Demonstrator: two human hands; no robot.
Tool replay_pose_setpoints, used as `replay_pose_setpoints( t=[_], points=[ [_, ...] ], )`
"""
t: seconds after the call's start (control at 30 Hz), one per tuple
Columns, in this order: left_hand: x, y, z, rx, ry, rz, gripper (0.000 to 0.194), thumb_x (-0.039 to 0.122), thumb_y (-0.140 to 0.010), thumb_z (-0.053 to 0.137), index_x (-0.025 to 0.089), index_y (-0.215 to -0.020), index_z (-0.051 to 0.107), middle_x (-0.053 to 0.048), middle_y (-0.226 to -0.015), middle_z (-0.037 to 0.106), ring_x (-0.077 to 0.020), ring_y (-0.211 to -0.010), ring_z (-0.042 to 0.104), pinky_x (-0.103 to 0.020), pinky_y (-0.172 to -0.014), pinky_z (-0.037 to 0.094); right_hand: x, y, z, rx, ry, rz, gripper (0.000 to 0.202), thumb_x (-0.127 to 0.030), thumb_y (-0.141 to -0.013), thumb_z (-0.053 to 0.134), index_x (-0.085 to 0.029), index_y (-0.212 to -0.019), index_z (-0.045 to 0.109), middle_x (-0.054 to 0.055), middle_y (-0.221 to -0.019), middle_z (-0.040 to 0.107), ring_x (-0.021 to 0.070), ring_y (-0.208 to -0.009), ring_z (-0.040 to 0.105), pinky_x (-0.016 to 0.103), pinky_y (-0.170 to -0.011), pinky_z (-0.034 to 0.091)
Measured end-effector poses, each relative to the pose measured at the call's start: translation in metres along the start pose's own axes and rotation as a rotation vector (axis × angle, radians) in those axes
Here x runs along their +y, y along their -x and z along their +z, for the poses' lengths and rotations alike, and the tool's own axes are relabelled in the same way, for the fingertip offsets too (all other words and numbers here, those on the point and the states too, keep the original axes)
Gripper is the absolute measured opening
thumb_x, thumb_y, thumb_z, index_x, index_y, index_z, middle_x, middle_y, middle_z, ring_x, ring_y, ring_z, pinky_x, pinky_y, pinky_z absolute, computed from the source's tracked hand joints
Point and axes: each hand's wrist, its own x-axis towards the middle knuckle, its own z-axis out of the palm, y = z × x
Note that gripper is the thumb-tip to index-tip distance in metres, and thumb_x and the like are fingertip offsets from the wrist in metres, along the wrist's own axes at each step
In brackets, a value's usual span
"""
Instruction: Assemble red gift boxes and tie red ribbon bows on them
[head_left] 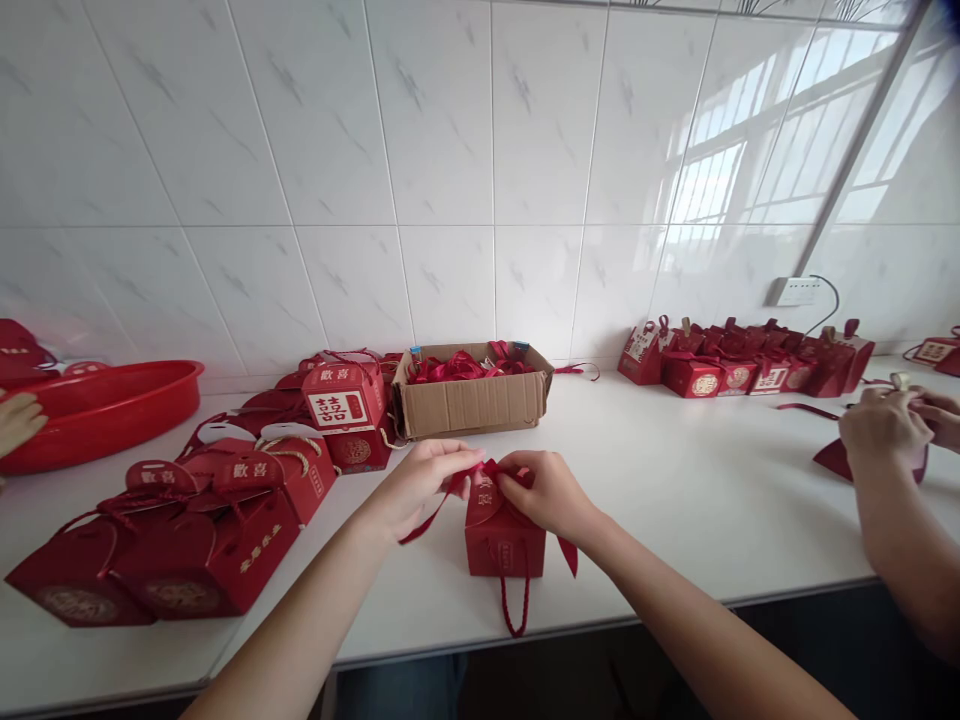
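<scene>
A small red gift box stands near the counter's front edge, its rope handle hanging over the side toward me. Across its top runs a red ribbon, whose loose ends trail down to the left and right. My left hand pinches the ribbon at the box's upper left. On the top right, my right hand has its fingers closed on the ribbon near the knot, partly hiding the lid.
A cardboard box of red ribbons stands behind. Several finished red boxes crowd the left, beside a red basin; more boxes line the wall at right. One co-worker's hands work at far right; another hand shows at far left.
</scene>
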Motion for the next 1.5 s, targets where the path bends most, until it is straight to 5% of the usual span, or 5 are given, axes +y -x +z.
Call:
replay_pose_setpoints(
  t=[0.3,0.53,0.83,1.2,1.5],
  points=[
    [-0.001,-0.027,0.014,-0.06,0.2,0.186,0.038,0.047,-0.083,0.055,0.024,-0.113,0.062,-0.007,-0.116,0.065,-0.0231,-0.11,0.057,-0.038,-0.096,0.036,0.007,0.002,0.003,0.031,-0.002,-0.083,0.038,-0.039,-0.083,0.05,-0.02,-0.052,0.038,-0.004,-0.051,0.038,0.0106,-0.051,0.034,0.025,-0.05,0.029],
    [-0.035,-0.014,0.005,0.125,-0.27,0.252,0.026,0.042,-0.076,0.065,0.017,-0.084,0.066,-0.006,-0.089,0.068,-0.0218,-0.09,0.061,-0.034,-0.085,0.043,0.012,0.001,-0.003,-0.051,-0.11,-0.042,0.037,-0.041,-0.086,0.047,-0.019,-0.056,0.043,-0.003,-0.056,0.043,0.0104,-0.052,0.038,0.024,-0.049,0.029],
    [-0.045,-0.005,0.016,0.126,-0.26,0.327,0.013,0.029,-0.08,0.059,0.019,-0.08,0.051,0.0,-0.08,0.059,-0.0156,-0.082,0.059,-0.025,-0.073,0.045,0.015,0.001,0.006,0.105,-0.319,0.09,0.026,-0.038,-0.075,0.063,-0.022,-0.085,0.044,-0.003,-0.063,0.064,0.0114,-0.048,0.049,0.021,-0.046,0.035],
    [-0.049,-0.011,0.024,0.314,-0.355,0.461,0.004,0.021,-0.078,0.057,0.019,-0.076,0.054,0.001,-0.075,0.059,-0.0145,-0.076,0.058,-0.027,-0.075,0.045,0.008,0.009,0.0,0.122,0.096,-0.006,0.013,-0.016,-0.076,0.063,-0.02,-0.081,0.074,0.007,-0.092,0.062,0.0182,-0.081,0.061,0.033,-0.08,0.049],
    [-0.054,-0.013,0.029,0.305,-0.29,0.448,0.004,0.017,-0.08,0.055,0.02,-0.077,0.055,0.0,-0.078,0.064,-0.014,-0.075,0.061,-0.026,-0.073,0.048,0.014,0.007,-0.009,-0.185,-0.317,0.07,0.023,-0.038,-0.082,0.061,-0.019,-0.075,0.071,0.01,-0.135,0.048,0.0276,-0.135,0.031,0.04,-0.098,0.04]
  ],
)
